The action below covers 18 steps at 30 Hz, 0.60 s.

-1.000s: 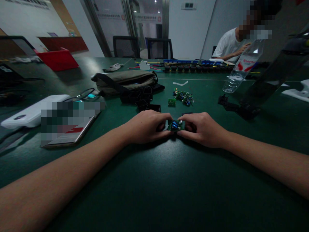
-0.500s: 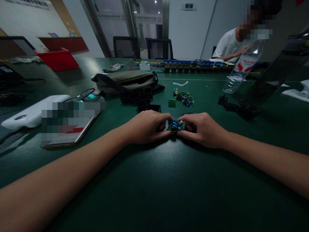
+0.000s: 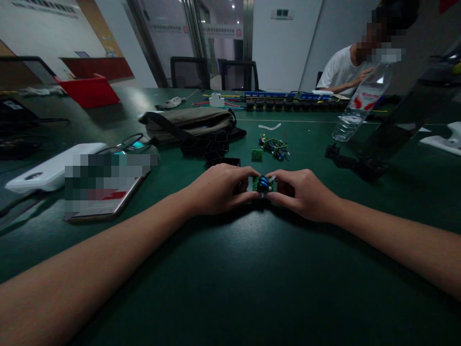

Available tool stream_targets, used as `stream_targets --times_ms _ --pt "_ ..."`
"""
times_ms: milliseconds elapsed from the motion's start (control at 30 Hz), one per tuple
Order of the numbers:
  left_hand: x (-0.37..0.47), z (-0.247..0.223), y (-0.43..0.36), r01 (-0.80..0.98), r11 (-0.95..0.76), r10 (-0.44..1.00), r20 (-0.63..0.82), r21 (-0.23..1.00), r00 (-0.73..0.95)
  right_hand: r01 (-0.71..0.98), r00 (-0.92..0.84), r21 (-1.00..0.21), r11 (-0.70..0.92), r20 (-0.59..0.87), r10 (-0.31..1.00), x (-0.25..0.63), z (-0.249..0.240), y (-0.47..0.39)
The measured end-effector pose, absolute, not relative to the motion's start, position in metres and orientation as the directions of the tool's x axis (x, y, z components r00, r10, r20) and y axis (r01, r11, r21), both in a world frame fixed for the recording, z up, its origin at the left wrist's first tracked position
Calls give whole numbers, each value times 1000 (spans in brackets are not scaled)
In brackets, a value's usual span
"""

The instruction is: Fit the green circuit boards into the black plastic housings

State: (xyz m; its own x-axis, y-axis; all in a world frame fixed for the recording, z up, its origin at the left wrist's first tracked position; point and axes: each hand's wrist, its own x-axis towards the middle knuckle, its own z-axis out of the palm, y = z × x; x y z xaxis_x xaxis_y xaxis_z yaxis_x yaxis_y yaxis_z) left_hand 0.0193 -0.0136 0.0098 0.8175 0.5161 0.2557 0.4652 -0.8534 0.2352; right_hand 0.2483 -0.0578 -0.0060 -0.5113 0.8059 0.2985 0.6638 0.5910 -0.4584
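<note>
Between my two hands is a small green circuit board [image 3: 264, 183] with blue rounded parts on its face. My left hand [image 3: 225, 188] pinches its left end between thumb and fingers. At its right end, my right hand [image 3: 301, 193] grips it the same way. Fingertips cover both ends of the board. Just beyond my hands lie a small flat green board [image 3: 257, 154] and a loose cluster of circuit boards [image 3: 274, 146] with blue parts. Black open plastic cases [image 3: 216, 149] sit past my left hand.
A grey-green bag [image 3: 190, 122] lies behind the cases. On the left are a white device [image 3: 54, 166], glasses [image 3: 131, 142] and a flat booklet or box [image 3: 108, 194]. A clear bottle [image 3: 360, 108] stands at right, near a black stand [image 3: 370, 166]. A person [image 3: 342, 67] sits across the table.
The board has turned slightly in my fingers, so its blue parts and a pale piece at its upper right show more. Both hands keep their grip in nearly the same place.
</note>
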Motion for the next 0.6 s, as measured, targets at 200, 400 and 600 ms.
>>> stream_targets --times_ms 200,400,600 --pt "20 11 -14 470 -850 523 261 238 812 665 -513 -448 598 309 801 249 -7 -57" --pt "19 10 -14 488 -841 536 250 232 806 660 -499 -465 590 316 807 248 -7 -57" --pt "19 11 -15 490 -842 535 246 224 808 651 -495 -474 593 327 805 248 -7 -58"
